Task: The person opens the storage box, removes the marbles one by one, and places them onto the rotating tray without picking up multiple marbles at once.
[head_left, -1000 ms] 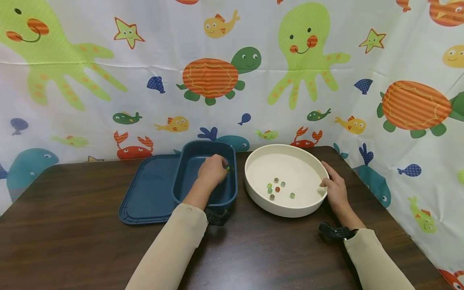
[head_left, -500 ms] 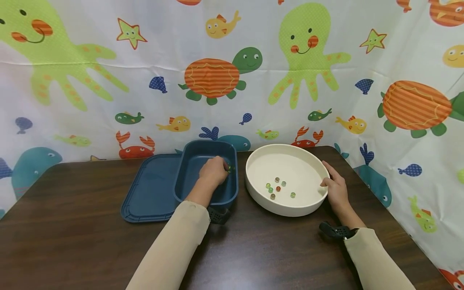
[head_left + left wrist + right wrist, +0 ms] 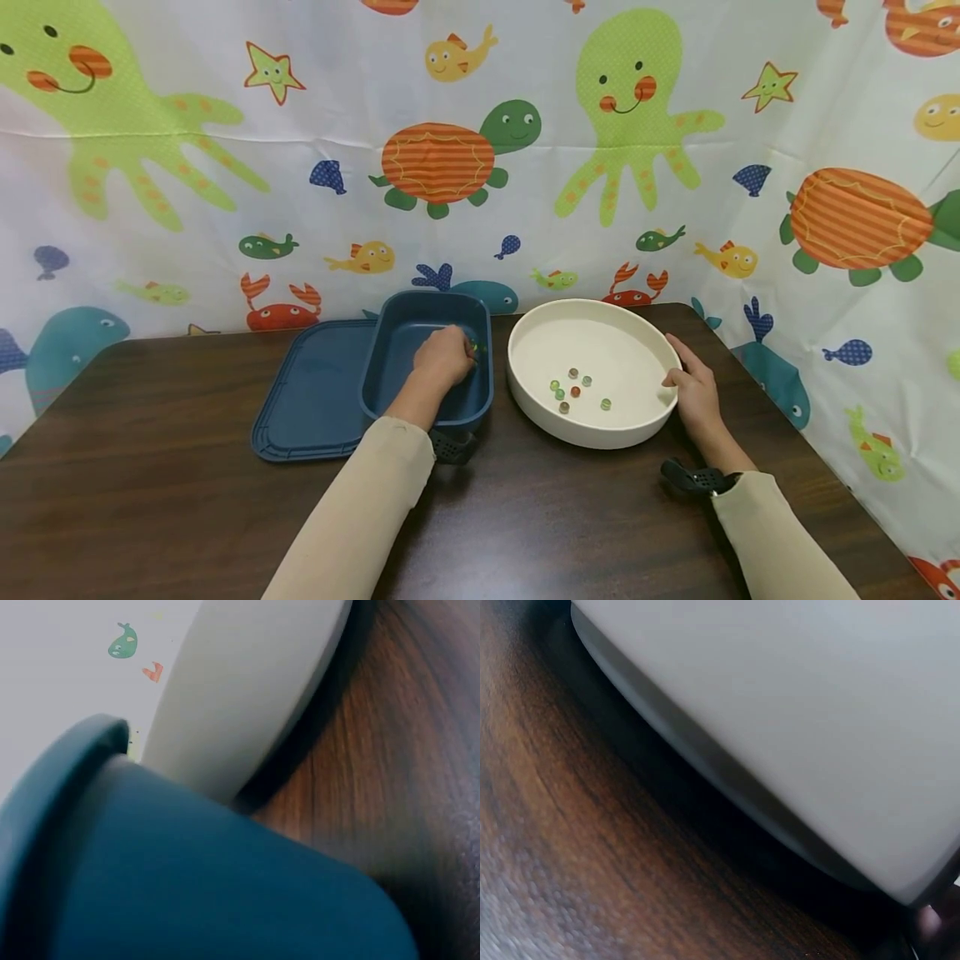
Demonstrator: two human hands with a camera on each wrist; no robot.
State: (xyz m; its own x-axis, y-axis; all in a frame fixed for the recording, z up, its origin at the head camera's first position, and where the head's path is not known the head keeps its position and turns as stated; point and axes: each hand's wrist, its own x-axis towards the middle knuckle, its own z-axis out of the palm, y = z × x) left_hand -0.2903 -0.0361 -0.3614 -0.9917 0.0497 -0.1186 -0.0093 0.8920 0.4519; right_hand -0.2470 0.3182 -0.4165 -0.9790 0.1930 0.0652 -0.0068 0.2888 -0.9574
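In the head view my left hand [image 3: 444, 357] reaches down into a deep blue rectangular container [image 3: 390, 350]. Its fingers bend toward the right inner wall, where green glass marbles [image 3: 477, 345] show past the knuckles. The fingertips are hidden, so whether they pinch a marble is unclear. A wide, round cream-white tray [image 3: 585, 333] with a raised rim stands just to the right. My right hand [image 3: 693, 387] grips its right rim, thumb over the edge. Several marbles lie inside, among them a red-orange marble [image 3: 575, 392]. Both wrist views show mainly outer walls: the blue container [image 3: 210, 877] and white tray [image 3: 802, 727].
A flat blue lid [image 3: 315, 392] lies on the dark wooden table [image 3: 150, 467], left of the container and partly behind it. A white curtain [image 3: 270, 175] printed with sea animals hangs behind the table and along its right side.
My left hand has shifted slightly lower inside the blue container, with its fingers remaining by the right wall. The right hand and the tray stay in place.
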